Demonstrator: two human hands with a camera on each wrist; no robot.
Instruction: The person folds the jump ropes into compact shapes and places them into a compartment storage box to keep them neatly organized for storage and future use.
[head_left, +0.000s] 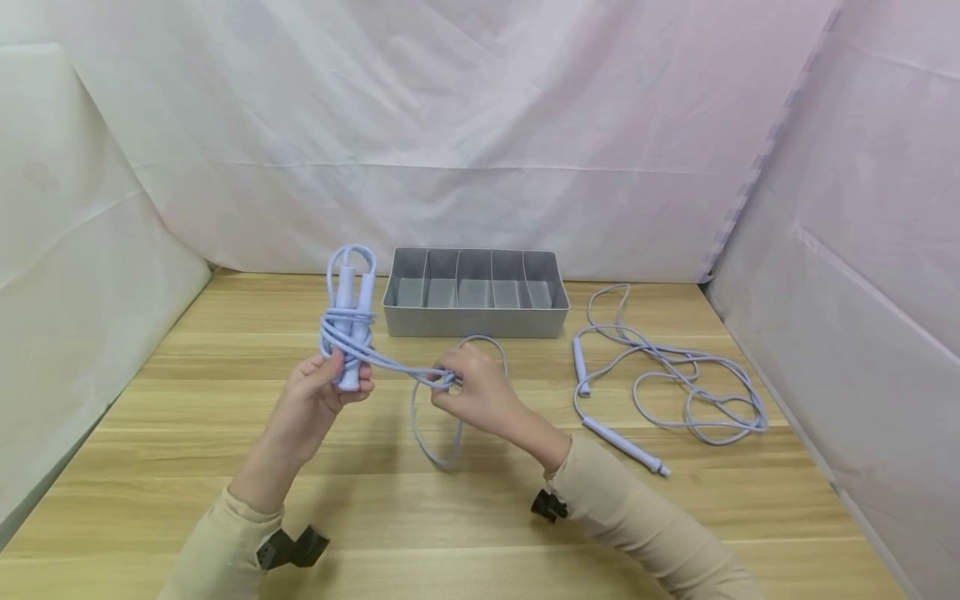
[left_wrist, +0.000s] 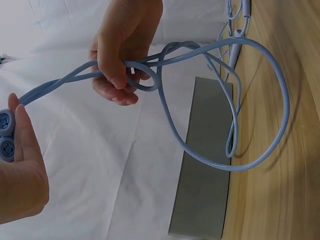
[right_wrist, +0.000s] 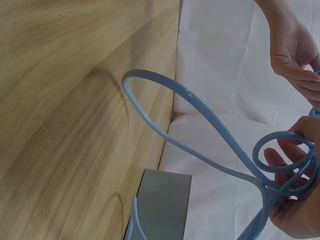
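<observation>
In the head view my left hand (head_left: pixel 311 396) grips the two handles of a light-blue jump rope (head_left: pixel 344 329), held upright side by side. Several turns of its cord wrap round the middle of both handles, and a small loop stands above their tops. My right hand (head_left: pixel 480 387) pinches the cord to the right of the handles, drawing it out between the hands. Loose loops of cord (left_wrist: pixel 285 100) hang below the right hand in the left wrist view. The right wrist view shows coils bunched in the right fingers (right_wrist: pixel 287 172).
A grey tray (head_left: pixel 476 322) with several compartments stands at the back of the wooden table (head_left: pixel 225 400). Another light-blue jump rope (head_left: pixel 622 446) lies loosely tangled on the right, its two handles apart. White cloth (head_left: pixel 450 125) hangs behind and at both sides.
</observation>
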